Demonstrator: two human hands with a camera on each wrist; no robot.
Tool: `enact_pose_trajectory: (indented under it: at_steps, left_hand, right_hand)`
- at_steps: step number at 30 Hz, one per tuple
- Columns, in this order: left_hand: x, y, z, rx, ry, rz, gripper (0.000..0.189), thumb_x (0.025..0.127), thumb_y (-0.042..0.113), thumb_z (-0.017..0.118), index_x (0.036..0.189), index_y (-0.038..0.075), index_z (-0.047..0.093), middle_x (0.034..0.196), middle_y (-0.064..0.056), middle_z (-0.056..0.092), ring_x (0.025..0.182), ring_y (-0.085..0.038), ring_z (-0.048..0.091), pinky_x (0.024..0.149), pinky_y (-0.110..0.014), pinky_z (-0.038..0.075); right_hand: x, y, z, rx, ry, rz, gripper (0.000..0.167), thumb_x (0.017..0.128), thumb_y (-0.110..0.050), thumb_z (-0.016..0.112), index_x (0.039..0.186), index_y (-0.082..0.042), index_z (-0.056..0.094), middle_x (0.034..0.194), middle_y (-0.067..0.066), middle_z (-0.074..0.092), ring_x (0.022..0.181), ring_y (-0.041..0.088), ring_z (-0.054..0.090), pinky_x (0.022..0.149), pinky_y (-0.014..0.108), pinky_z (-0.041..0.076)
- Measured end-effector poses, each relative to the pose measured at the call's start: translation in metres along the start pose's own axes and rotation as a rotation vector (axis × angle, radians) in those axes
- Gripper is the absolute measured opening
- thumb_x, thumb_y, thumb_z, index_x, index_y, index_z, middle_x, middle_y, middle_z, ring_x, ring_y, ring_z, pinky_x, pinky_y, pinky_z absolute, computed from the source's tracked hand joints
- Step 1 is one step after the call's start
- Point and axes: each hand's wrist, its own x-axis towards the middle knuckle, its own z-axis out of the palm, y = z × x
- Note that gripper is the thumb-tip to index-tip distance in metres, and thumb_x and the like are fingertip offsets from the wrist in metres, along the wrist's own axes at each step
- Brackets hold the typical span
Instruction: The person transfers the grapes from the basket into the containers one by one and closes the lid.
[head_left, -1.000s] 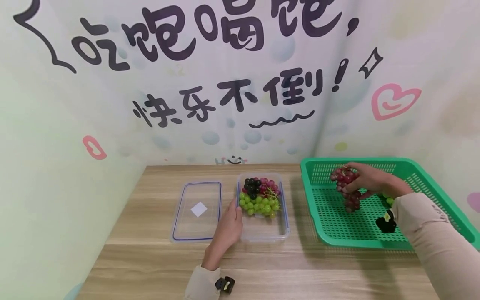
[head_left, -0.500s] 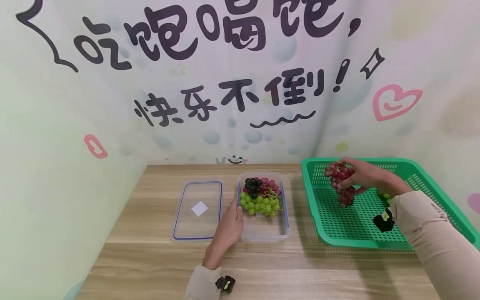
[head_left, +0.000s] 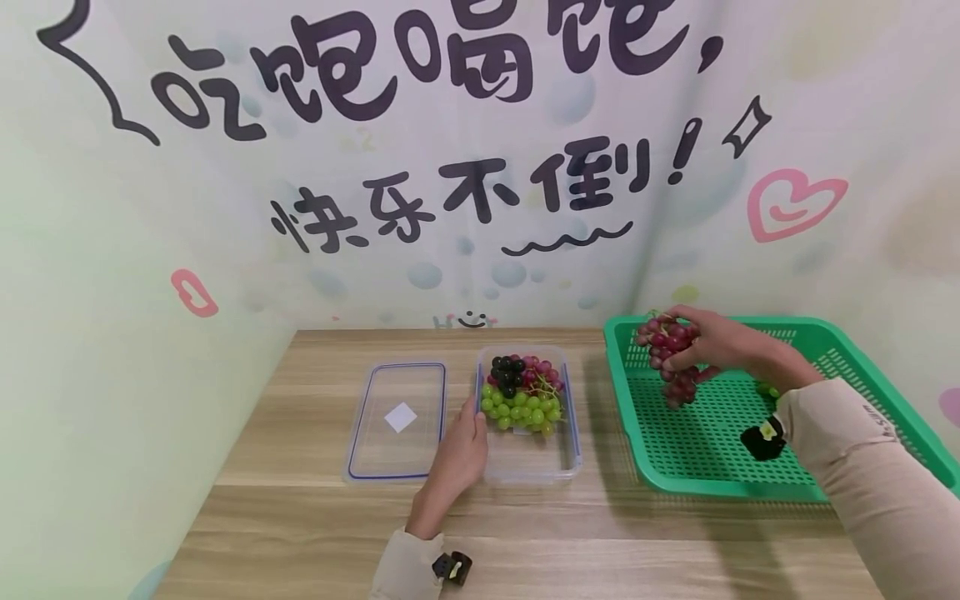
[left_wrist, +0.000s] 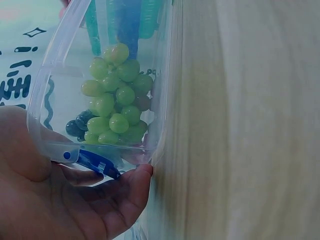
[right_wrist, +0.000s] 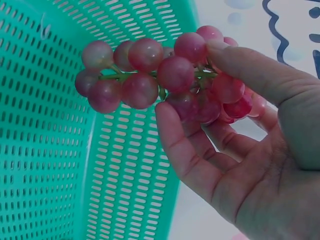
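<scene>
My right hand (head_left: pixel 720 342) holds a bunch of red grapes (head_left: pixel 667 337) above the left part of a green basket (head_left: pixel 637 467). In the right wrist view, thumb and fingers pinch the grapes (right_wrist: pixel 175 75) near one end, and the rest of the bunch sticks out. My left hand (head_left: pixel 459 450) grips the left wall of a clear plastic food container (head_left: pixel 531 477), its fingers curled beside the blue-edged side latch (left_wrist: pixel 95 162). Inside the container lie green grapes (head_left: pixel 521 410), dark grapes (head_left: pixel 507 375) and red grapes (head_left: pixel 546 367), all toward the back; the front part shows bare bottom.
Left of the container a clear lid (head_left: pixel 360 442) with a blue seal lies flat on the wooden table (head_left: pixel 315 533). More green grapes (head_left: pixel 767 389) sit in the basket, partly hidden behind the right arm. A printed wall cloth (head_left: pixel 420 283) hangs behind the table.
My right hand has moved left and slightly up with the red grapes, toward the basket's left wall. The left hand stays at the container.
</scene>
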Motion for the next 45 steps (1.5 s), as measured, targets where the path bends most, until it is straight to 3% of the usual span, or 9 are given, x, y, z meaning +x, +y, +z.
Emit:
enact_pose_trajectory:
  at_steps: [24,45]
  left_hand:
    - [-0.001,0.000,-0.003,-0.020,-0.013,0.047,0.051,0.109,0.020,0.026,0.153,-0.007,0.023,0.157,-0.027,0.030,0.145,-0.042,0.028,0.119,-0.056,0.024]
    - [-0.001,-0.003,-0.004,-0.035,-0.013,0.040,0.052,0.110,0.022,0.025,0.155,-0.005,0.022,0.158,-0.025,0.028,0.146,-0.041,0.026,0.120,-0.055,0.023]
  right_hand:
    - [0.001,-0.035,0.016,0.028,0.013,-0.083,0.073,0.086,-0.023,0.078,0.146,-0.016,0.037,0.132,0.024,0.050,0.117,0.039,0.052,0.079,0.045,0.061]
    - [0.004,-0.069,0.029,0.062,-0.047,-0.173,0.066,0.088,-0.012,0.076,0.144,-0.019,0.042,0.121,0.021,0.060,0.099,0.032,0.063,0.078,0.043,0.061]
